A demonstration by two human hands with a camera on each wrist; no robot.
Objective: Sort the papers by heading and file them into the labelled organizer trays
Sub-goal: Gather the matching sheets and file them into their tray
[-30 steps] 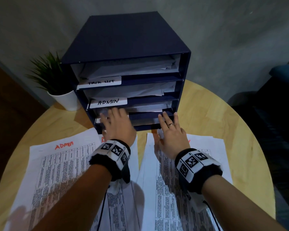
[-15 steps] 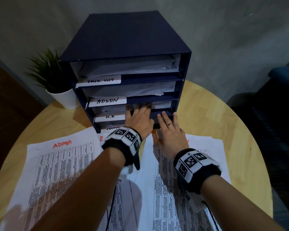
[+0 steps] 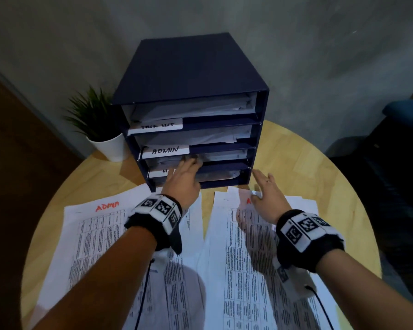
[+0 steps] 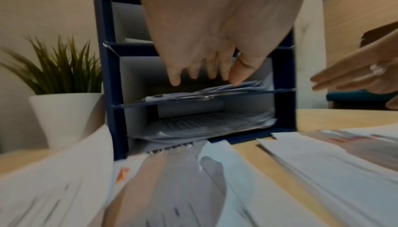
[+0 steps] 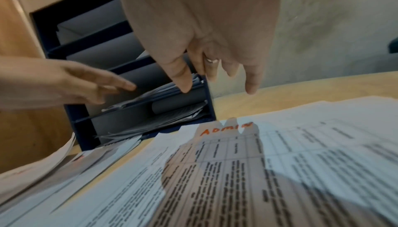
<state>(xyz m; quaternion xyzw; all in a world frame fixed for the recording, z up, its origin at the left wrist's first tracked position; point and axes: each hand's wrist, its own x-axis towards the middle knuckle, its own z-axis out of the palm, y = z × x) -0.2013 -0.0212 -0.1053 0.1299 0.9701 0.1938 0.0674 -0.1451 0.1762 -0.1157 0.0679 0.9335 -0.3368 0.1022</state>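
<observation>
A dark blue organizer (image 3: 191, 75) with several stacked trays stands at the back of the round table; white labels read TASK LIST (image 3: 156, 126) and ADMIN (image 3: 165, 150), a third is half hidden. My left hand (image 3: 185, 172) reaches with straight fingers into the third tray, fingertips (image 4: 235, 81) touching the papers (image 4: 215, 90) lying there. My right hand (image 3: 265, 189) hovers open over the right paper stack (image 3: 255, 258), whose top sheet is headed ADMIN (image 5: 226, 128). Another ADMIN sheet (image 3: 88, 234) lies at the left. All trays hold papers.
A potted plant (image 3: 98, 125) in a white pot stands left of the organizer. A grey wall rises behind. Bare wooden table (image 3: 303, 158) shows right of the organizer. A dark blue seat (image 3: 405, 113) is at the far right.
My left hand slid right from the lower tray front and pushed its fingers into the third tray. My right hand drew back from the organizer front and moved right over the right stack.
</observation>
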